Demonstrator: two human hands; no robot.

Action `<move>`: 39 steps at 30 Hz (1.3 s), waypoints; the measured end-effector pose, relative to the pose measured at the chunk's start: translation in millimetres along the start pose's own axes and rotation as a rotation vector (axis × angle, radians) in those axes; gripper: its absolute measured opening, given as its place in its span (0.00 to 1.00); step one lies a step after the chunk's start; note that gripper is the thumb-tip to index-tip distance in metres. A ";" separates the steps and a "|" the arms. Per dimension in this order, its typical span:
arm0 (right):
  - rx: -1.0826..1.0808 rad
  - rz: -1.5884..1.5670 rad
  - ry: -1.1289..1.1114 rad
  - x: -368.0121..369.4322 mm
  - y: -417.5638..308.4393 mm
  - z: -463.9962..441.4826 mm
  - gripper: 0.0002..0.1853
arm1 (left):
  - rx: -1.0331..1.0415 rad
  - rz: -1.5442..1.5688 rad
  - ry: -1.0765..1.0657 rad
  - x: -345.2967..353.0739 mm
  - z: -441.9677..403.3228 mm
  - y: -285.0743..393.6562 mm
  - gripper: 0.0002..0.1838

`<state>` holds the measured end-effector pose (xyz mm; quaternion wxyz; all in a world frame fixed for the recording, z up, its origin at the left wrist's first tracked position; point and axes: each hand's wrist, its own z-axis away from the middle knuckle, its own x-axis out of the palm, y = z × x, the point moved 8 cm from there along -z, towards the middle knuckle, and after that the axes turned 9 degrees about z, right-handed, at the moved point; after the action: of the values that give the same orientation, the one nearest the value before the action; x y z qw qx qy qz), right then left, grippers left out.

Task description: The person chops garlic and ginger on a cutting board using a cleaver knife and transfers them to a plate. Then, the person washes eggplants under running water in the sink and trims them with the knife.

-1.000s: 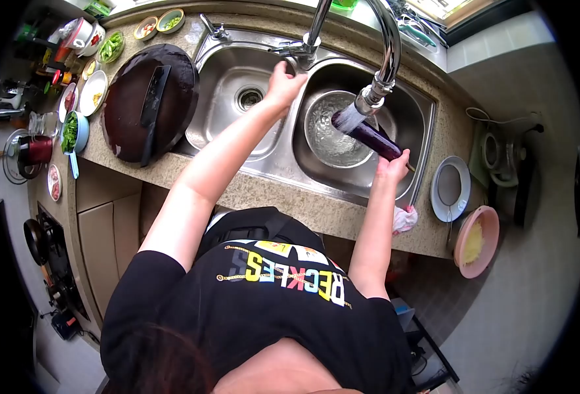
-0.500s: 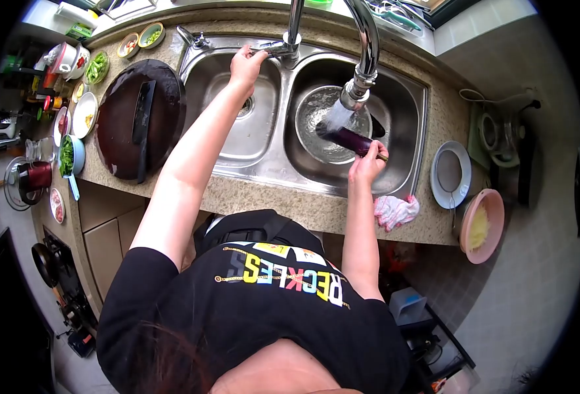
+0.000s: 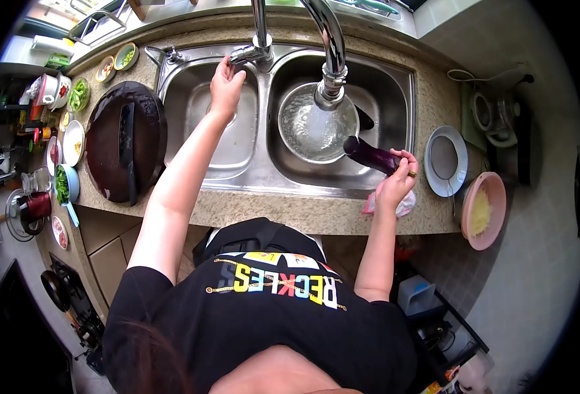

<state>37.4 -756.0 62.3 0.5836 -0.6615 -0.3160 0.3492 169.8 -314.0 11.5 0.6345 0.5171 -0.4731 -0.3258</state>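
My right hand [image 3: 396, 184] grips a dark purple eggplant [image 3: 372, 156] near its stem end, its other end pointing left over the right sink basin [image 3: 382, 121]. Beside it, a round metal bowl of water [image 3: 296, 128] sits in that basin, under the faucet spout [image 3: 330, 92], with a pale stream and ripples below the outlet. A dark object [image 3: 365, 119] partly shows behind the bowl. My left hand [image 3: 225, 92] is raised at the faucet handle [image 3: 241, 55], fingertips at the lever and thumb spread apart.
Left of the sink lies a round dark board [image 3: 106, 144] with a black-handled knife [image 3: 127, 141]. Small bowls of cut food line the far left. Right are a plate with a strainer [image 3: 457, 164], a pink bowl [image 3: 495, 210] and a cloth [image 3: 406, 205].
The eggplant has moved out of the water stream, toward the right and nearer my body. My left hand has stayed by the faucet handle since half a second ago. The view has shifted.
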 end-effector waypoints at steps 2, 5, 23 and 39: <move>0.058 -0.036 0.029 -4.7 6.2 -4.6 0.09 | 0.059 -0.142 -0.105 10.7 4.9 -0.1 0.42; 0.112 -0.108 0.037 -4.1 15.5 -10.1 0.09 | -0.008 -0.328 -0.128 6.3 11.0 -6.9 0.46; 0.796 -0.723 -0.481 106.8 46.4 44.6 0.18 | -0.700 0.480 0.033 35.9 138.0 -64.6 0.22; 0.172 0.496 -1.529 169.9 -5.9 101.4 0.21 | -0.358 0.229 0.043 -72.7 123.6 32.1 0.21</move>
<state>47.7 -559.1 44.7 0.1603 -0.2432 -0.4439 0.8474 26.9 -283.2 25.5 0.7589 0.3459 -0.4497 -0.3196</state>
